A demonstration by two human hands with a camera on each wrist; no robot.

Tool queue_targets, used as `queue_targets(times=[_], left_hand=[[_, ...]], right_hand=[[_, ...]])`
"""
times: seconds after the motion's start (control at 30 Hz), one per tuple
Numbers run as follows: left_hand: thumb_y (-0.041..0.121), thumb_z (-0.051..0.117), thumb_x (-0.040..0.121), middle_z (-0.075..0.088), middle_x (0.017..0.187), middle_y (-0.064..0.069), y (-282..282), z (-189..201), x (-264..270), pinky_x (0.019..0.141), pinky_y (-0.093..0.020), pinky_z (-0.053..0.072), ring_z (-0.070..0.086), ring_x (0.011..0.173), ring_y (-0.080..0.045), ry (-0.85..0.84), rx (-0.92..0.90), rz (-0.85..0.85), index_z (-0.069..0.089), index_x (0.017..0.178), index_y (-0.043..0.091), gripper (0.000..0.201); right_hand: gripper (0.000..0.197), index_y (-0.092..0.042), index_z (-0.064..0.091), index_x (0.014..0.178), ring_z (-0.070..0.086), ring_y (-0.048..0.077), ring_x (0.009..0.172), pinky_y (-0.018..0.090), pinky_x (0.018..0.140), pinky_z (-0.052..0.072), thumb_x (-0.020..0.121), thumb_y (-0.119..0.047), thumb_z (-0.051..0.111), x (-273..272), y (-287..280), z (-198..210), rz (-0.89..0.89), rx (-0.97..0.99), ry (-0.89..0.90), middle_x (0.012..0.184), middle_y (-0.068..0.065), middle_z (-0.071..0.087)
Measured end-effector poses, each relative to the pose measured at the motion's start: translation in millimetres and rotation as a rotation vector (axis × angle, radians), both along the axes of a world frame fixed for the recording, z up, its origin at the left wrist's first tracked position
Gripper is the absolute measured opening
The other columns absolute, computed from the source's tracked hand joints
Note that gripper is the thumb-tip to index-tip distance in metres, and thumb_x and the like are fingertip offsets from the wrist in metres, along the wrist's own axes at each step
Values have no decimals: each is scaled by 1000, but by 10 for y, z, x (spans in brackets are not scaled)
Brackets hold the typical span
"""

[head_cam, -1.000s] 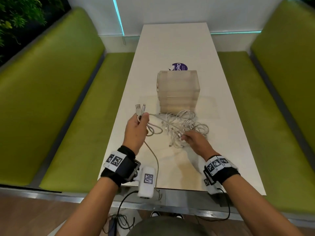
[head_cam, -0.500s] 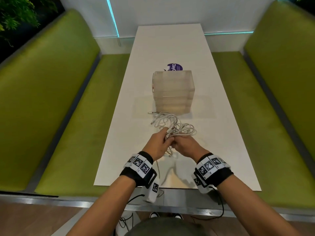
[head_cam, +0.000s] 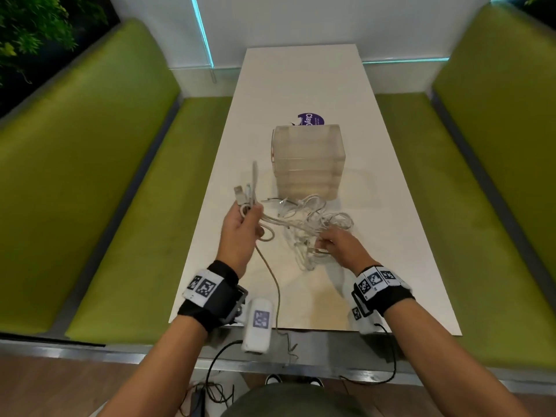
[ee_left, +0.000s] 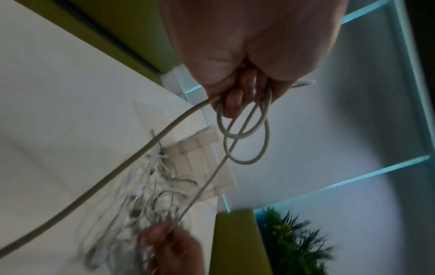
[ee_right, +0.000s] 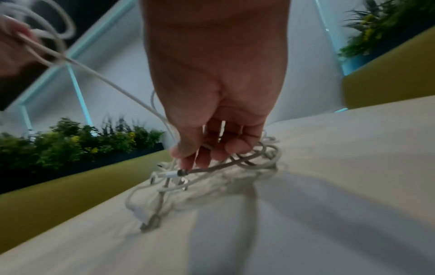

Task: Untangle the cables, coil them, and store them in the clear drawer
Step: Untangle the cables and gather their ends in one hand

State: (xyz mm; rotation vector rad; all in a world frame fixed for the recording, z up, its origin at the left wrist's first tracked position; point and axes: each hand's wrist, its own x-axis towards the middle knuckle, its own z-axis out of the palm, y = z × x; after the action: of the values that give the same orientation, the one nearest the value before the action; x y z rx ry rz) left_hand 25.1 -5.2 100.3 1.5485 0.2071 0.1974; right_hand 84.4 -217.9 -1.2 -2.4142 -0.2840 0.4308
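A tangle of white cables (head_cam: 313,224) lies on the white table (head_cam: 301,85) just in front of the clear drawer unit (head_cam: 308,161), whose drawers look closed. My left hand (head_cam: 240,227) is raised left of the pile and grips loops of white cable (ee_left: 244,130), with plug ends (head_cam: 243,194) sticking up above the fist. One strand runs taut from it to my right hand (head_cam: 334,245). That hand sits low over the near side of the pile and pinches a cable (ee_right: 188,154) between thumb and fingertips. Another strand (head_cam: 275,284) hangs over the table's near edge.
Green benches (head_cam: 105,191) flank the table on both sides. A purple round sticker (head_cam: 311,119) lies behind the drawer unit. Plants (head_cam: 33,31) stand at the far left. The near table edge is close to my wrists.
Half a second ago both hands met at the near side of the pile. My left hand has since lifted up and left with cable loops, drawing a strand taut; the right stays at the pile.
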Motion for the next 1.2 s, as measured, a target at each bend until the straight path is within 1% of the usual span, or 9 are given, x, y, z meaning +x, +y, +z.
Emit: queue_targets(times=[0.2,0.3,0.4,0.47,0.53,0.67,0.83,1.0,1.2], left_hand=[[19,49,97,43,71,0,174,-168,-9,61,-34,38,39,63,-16,76,329,-132,50,83,11,16],[25,50,97,48,71,4,-22,-410,-42,61,-30,36,42,62,-12,163,448,-256,52,88,11,17],[31,50,96,57,80,3,-244,-588,-27,61,-30,35,46,66,-13,232,521,-362,58,103,10,24],[36,48,97,55,75,4,-357,-588,-30,59,-30,35,45,63,-14,268,463,-396,59,107,7,32],[37,47,97,47,64,5,-421,-539,-28,57,-29,35,41,55,-12,314,338,-367,58,95,4,34],[34,49,97,36,49,9,-459,-434,-41,47,-22,32,33,42,-6,372,111,-327,51,74,11,33],[21,49,97,34,58,1,-426,-411,-10,48,-26,32,32,50,-13,387,262,-416,52,82,6,21],[22,48,96,36,61,-3,-314,-222,-67,58,-33,32,35,58,-20,300,218,-230,43,69,13,29],[21,49,96,36,67,-7,-5,-116,-105,56,-32,32,34,63,-22,247,198,-175,48,80,10,19]], right_hand=[[21,-19,66,72,53,19,76,31,65,34,89,-10,58,-65,50,92,12,105,-120,80,2,58],[17,-14,74,91,57,19,83,35,72,44,86,-6,59,-156,145,200,108,150,-214,88,7,65],[15,-11,73,95,51,13,81,29,66,39,87,-16,61,-239,233,297,156,152,-274,88,7,63],[16,-12,73,94,51,15,80,25,63,31,86,-20,62,-255,273,330,145,88,-324,86,7,63],[15,-9,72,90,53,20,82,25,62,26,86,-19,61,-265,290,343,103,31,-325,83,8,61],[21,-4,64,76,55,26,84,36,66,37,86,-20,55,-282,338,286,-19,109,-223,80,13,54],[13,-3,71,87,56,28,88,30,68,37,84,-6,58,-316,357,230,45,61,-286,88,13,63],[14,-8,72,90,58,21,84,29,67,36,88,-20,63,-145,193,92,-47,76,-235,84,1,58],[16,-8,73,89,60,26,87,29,64,34,90,-14,58,-33,-9,-25,-106,50,-143,91,6,63]])
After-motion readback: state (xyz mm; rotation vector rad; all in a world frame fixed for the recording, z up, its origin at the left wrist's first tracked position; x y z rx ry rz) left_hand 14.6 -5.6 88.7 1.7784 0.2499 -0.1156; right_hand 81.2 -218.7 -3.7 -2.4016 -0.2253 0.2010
